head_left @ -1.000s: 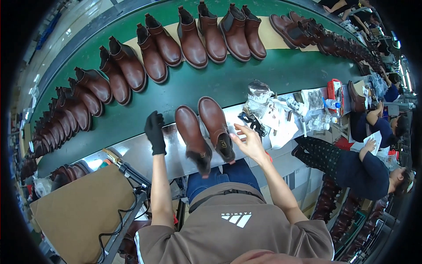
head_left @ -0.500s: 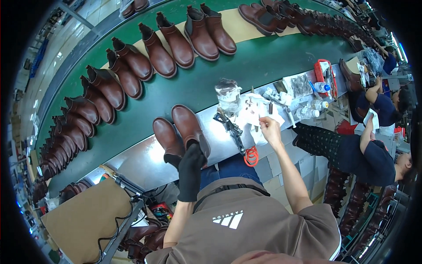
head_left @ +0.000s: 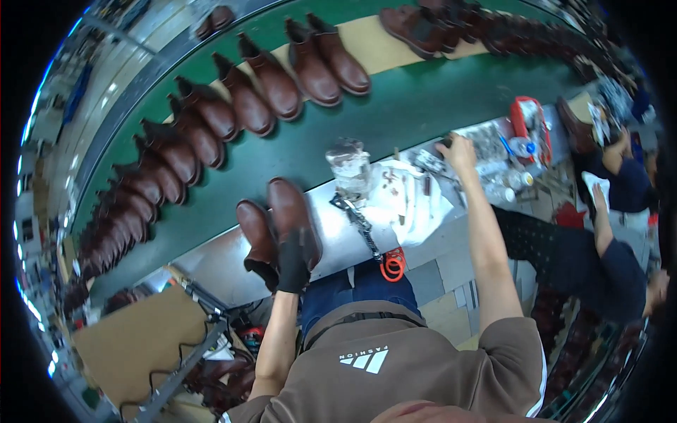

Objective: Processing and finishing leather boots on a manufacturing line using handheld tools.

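My left hand (head_left: 295, 262), in a black glove, is at the ankle of a brown ankle boot (head_left: 288, 204) and grips it; the fingers are hidden against the dark shaft. A second brown boot (head_left: 257, 229) stands close on its left. Both have their toes pointing away from me. My bare right hand (head_left: 460, 152) is stretched out over the far right part of the metal ledge, its fingers curled at a small dark thing that I cannot make out. Beside it lies white paper (head_left: 416, 218) with small brown bits and slim tools on it.
A plastic-wrapped container (head_left: 349, 173) stands left of the paper, near a black tool (head_left: 361, 224) with a red coiled hose (head_left: 393, 264). Bottles (head_left: 522, 147) and a red basket (head_left: 525, 116) are at the right. Many boots (head_left: 254, 109) line the green belt (head_left: 395, 106). Another person (head_left: 599, 275) works at right.
My right hand has moved from the white paper farther out and to the right, with the arm stretched. My left hand stays on the boot. The whole view has shifted slightly.
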The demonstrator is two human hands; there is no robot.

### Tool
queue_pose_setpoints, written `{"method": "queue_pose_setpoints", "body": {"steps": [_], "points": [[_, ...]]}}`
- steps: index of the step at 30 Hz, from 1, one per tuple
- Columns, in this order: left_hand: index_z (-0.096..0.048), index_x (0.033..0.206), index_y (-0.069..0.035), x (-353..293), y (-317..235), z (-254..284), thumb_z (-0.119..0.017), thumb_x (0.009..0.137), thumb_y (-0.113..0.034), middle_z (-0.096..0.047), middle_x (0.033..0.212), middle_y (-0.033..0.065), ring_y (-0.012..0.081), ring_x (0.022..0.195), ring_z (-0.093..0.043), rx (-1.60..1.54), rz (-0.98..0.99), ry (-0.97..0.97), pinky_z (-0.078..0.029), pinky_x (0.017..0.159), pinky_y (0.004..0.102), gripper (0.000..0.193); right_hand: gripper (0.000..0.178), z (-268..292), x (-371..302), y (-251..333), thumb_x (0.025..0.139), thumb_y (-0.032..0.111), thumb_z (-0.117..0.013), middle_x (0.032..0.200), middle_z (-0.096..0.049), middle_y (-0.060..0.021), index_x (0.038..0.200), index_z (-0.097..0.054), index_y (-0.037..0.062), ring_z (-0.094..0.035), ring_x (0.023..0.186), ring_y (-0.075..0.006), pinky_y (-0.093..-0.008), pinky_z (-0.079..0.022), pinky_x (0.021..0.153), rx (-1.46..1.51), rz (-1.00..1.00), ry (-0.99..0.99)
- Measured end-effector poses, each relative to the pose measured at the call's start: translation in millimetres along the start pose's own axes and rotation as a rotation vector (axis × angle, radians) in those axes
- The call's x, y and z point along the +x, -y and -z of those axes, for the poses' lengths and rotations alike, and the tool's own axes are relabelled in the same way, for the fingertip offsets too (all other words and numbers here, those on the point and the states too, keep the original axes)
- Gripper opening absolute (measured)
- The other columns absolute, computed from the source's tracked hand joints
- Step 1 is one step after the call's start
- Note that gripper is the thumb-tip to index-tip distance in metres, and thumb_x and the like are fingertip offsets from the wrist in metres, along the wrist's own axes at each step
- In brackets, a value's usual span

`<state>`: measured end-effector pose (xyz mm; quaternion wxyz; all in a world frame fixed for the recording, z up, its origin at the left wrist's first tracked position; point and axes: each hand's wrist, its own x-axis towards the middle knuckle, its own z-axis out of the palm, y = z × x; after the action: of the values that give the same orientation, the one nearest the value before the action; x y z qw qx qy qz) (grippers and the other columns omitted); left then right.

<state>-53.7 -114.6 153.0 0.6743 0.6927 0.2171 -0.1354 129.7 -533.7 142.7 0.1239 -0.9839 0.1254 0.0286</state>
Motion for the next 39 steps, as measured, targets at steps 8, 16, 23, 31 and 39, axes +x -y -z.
{"method": "queue_pose_setpoints", "body": {"steps": [8, 16, 23, 31, 39], "points": [[-0.054, 0.112, -0.01, -25, 15, -55, -0.047, 0.089, -0.014, -0.059, 0.07, 0.0138, 0.0264, 0.058, -0.059, 0.911, -0.621, 0.036, -0.045, 0.048, 0.0382, 0.024, 0.028, 19, 17, 1, 0.087, 0.021, -0.049, 0.091, -0.066, -0.0202, 0.102, -0.062, 0.002, -0.065, 0.081, -0.0339, -0.0428, -0.05, 0.072, 0.071, 0.047, -0.349], [-0.047, 0.123, -0.012, -28, -5, -58, -0.046, 0.089, -0.015, -0.058, 0.074, 0.0143, 0.0272, 0.059, -0.059, 0.637, -0.305, 0.334, -0.045, 0.048, 0.0393, 0.034, 0.027, 42, -94, 231, 0.089, 0.012, -0.055, 0.091, -0.064, -0.01, 0.114, -0.058, 0.001, -0.056, 0.074, -0.0132, -0.0265, -0.046, 0.069, 0.642, 0.434, 0.29], [-0.042, 0.128, -0.012, -43, 6, -74, -0.042, 0.089, -0.013, -0.06, 0.087, 0.0152, 0.0266, 0.073, -0.063, 0.693, -0.359, 0.437, -0.048, 0.064, 0.0371, 0.039, 0.035, 5, -88, 267, 0.081, 0.016, -0.068, 0.082, -0.061, -0.0118, 0.112, -0.06, 0.0006, -0.054, 0.067, -0.0164, -0.0279, -0.045, 0.062, 0.522, 0.644, 0.296], [-0.042, 0.128, -0.006, -19, -31, -47, -0.047, 0.089, -0.023, -0.056, 0.108, 0.0206, 0.0294, 0.096, -0.059, 0.608, -0.055, 0.554, -0.047, 0.081, 0.0352, 0.042, 0.036, 0, -89, 252, 0.077, 0.012, -0.071, 0.082, -0.063, -0.0113, 0.109, -0.061, 0.0003, -0.057, 0.069, -0.0155, -0.0274, -0.047, 0.064, 0.546, 0.505, 0.302], [-0.044, 0.126, 0.0, 7, -32, -16, -0.072, 0.074, -0.023, -0.052, 0.121, 0.0135, 0.0237, 0.111, -0.049, 0.123, 0.014, 0.141, -0.037, 0.096, 0.0338, 0.063, 0.033, 8, -85, 258, 0.077, 0.014, -0.071, 0.083, -0.063, -0.0126, 0.106, -0.062, 0.0, -0.056, 0.067, -0.0172, -0.0274, -0.047, 0.064, 0.61, 0.514, 0.289]]}}
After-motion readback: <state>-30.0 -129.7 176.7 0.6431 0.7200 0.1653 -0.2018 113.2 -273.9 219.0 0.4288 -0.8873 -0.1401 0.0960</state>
